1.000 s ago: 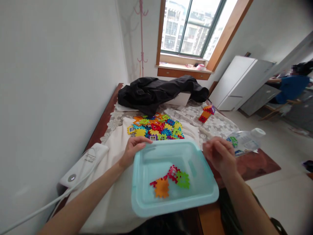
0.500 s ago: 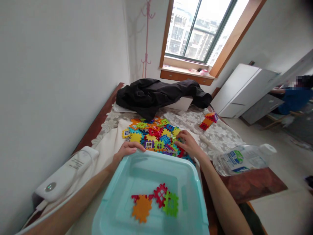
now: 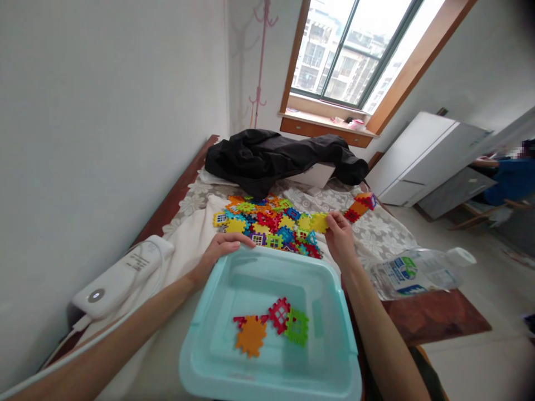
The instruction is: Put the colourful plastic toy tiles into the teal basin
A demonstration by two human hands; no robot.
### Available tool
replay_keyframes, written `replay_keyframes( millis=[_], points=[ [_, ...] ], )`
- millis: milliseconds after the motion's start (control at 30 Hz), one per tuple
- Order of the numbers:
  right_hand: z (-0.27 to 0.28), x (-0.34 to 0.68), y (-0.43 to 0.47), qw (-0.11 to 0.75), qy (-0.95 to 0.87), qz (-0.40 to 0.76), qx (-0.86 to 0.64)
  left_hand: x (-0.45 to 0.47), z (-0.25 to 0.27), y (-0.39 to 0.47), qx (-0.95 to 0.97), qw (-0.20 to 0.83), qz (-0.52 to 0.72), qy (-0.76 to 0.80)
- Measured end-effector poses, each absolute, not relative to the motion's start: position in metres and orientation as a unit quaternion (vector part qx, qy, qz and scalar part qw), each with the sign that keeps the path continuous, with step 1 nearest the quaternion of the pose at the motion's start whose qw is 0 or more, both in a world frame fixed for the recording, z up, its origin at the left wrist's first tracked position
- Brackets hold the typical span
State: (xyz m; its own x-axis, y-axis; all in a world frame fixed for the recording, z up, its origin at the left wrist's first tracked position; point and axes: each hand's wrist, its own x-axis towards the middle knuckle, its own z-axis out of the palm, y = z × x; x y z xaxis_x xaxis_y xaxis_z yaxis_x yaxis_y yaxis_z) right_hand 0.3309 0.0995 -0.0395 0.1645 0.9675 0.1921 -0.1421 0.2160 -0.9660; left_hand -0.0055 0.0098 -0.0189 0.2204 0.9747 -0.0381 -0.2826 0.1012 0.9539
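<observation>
A light-blue plastic bin (image 3: 267,373) stands in front of me with a few toothed building pieces on its floor: an orange one (image 3: 251,336), a green window piece (image 3: 297,327) and a red window piece (image 3: 279,315). My left hand (image 3: 221,252) grips the bin's far left corner, fingers laid over the rim. Between the thumb and fingers of my right hand (image 3: 340,236) is a yellow building piece (image 3: 320,222), at the right edge of a colourful pile of similar pieces (image 3: 267,220) behind the bin.
A joined orange-and-red block (image 3: 360,207) sits right of the pile. A clear plastic bottle (image 3: 418,272) lies near my right forearm. At left is a white power strip-like device (image 3: 121,278) with a cable. Black cloth (image 3: 284,159) lies behind. A person (image 3: 507,178) is at far right.
My right hand has come away from the pile, up and to the right, with a yellow building piece now pinched in it. My left hand stays on the bin's rim. The view has shifted slightly.
</observation>
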Motion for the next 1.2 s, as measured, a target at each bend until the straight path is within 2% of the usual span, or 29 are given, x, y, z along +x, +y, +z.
replay_keyframes(
  millis=[67,200,300,433,500,600,933,1100,1200],
  points=[
    [-0.028,0.323,0.085,0.617,-0.492,0.468,-0.398,-0.007,-0.022,0.011,0.481,0.624,0.486,0.378],
    [-0.013,0.319,0.066,0.518,-0.643,0.473,-0.306,-0.008,-0.024,0.012,0.502,0.608,0.483,0.382],
    [-0.017,0.332,0.074,0.481,-0.697,0.372,-0.38,-0.009,-0.024,0.013,0.486,0.631,0.484,0.363],
    [-0.039,0.358,0.095,0.299,-0.774,0.184,-0.526,-0.014,-0.027,0.016,0.45,0.708,0.429,0.334],
    [-0.052,0.367,0.103,0.243,-0.792,0.138,-0.543,-0.015,-0.028,0.018,0.441,0.734,0.399,0.328],
    [-0.066,0.37,0.109,0.206,-0.808,0.127,-0.538,-0.014,-0.031,0.018,0.435,0.741,0.393,0.327],
    [-0.077,0.364,0.117,0.25,-0.801,0.13,-0.529,-0.011,-0.029,0.016,0.431,0.734,0.412,0.326],
    [-0.077,0.368,0.12,0.335,-0.757,0.151,-0.541,-0.008,-0.027,0.015,0.433,0.724,0.417,0.337],
    [-0.068,0.366,0.12,0.418,-0.698,0.186,-0.551,-0.005,-0.024,0.013,0.44,0.701,0.442,0.347]
  ],
)
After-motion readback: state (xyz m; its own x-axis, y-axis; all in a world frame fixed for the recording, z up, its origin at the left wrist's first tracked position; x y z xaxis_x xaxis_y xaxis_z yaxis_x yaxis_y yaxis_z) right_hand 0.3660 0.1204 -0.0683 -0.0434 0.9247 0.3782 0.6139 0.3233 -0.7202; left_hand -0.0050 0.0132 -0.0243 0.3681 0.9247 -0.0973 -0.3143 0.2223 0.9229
